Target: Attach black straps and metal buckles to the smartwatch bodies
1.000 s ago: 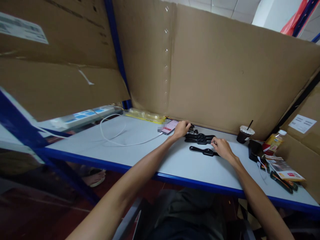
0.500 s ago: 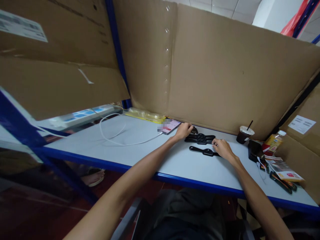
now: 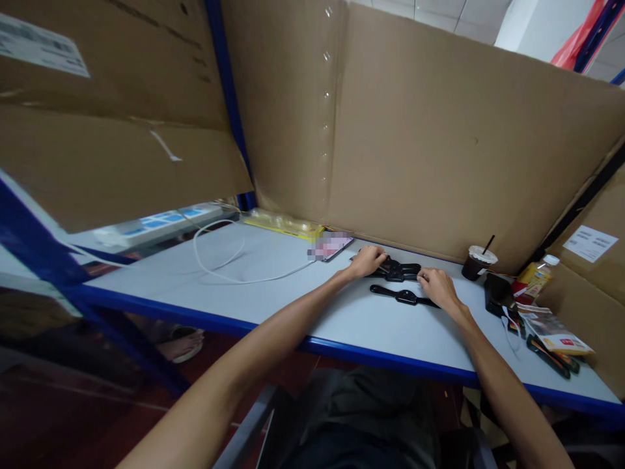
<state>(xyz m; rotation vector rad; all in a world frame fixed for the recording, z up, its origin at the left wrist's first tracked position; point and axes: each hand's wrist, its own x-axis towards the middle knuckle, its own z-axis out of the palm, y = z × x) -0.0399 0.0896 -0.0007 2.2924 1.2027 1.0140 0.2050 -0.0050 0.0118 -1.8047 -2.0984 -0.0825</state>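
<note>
Several black two-handled tools lie bunched on the grey table, near the cardboard at its back. A separate black tool of the same shape lies just in front of them, its right end partly behind my right wrist. My left hand is closed at the left end of the bunch; its fingertips are too small to show what they grip. At the bunch's right end is my right hand, its fingers pinched together by a black handle tip. What lies between those fingers is hidden.
Behind my left hand a phone lies with a white cable looping left. A yellow-edged plastic pack is further left. To the right stand a dark drink cup and a bottle, near a packet and green-black items.
My left hand has moved slightly right and down, over the left end of the bunched tools. My right hand has shifted a little to the right.
</note>
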